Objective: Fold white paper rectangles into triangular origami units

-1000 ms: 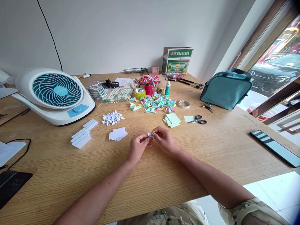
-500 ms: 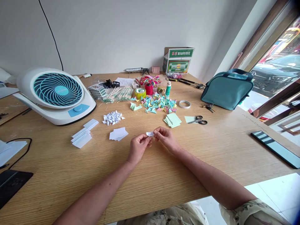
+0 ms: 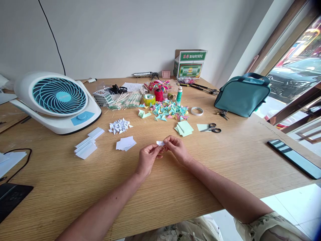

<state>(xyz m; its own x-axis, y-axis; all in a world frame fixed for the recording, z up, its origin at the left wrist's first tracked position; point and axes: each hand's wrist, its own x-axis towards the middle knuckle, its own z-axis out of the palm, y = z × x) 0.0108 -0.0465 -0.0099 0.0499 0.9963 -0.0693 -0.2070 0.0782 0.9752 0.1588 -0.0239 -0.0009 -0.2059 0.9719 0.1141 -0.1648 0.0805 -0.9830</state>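
A small folded piece of white paper (image 3: 159,143) is pinched between both hands just above the wooden table (image 3: 160,194). My left hand (image 3: 147,158) grips its lower left side with thumb and fingers. At its right end, my right hand (image 3: 177,149) pinches it too, and the fingertips of both hands almost meet. The fingers cover part of the folds. To the left lie a few flat white paper pieces (image 3: 126,143), a heap of folded white paper pieces (image 3: 119,126) and a fan of white strips (image 3: 86,146).
Behind are coloured folded papers (image 3: 170,111), green paper squares (image 3: 184,128), scissors (image 3: 212,127) and a tape roll (image 3: 197,111). A white fan (image 3: 57,103) stands at left. On the right are a teal bag (image 3: 243,95) and a phone (image 3: 293,157).
Both hands stay at nearly the same spot with the paper still pinched, the fingers shifting only slightly. The whole view has moved a little.
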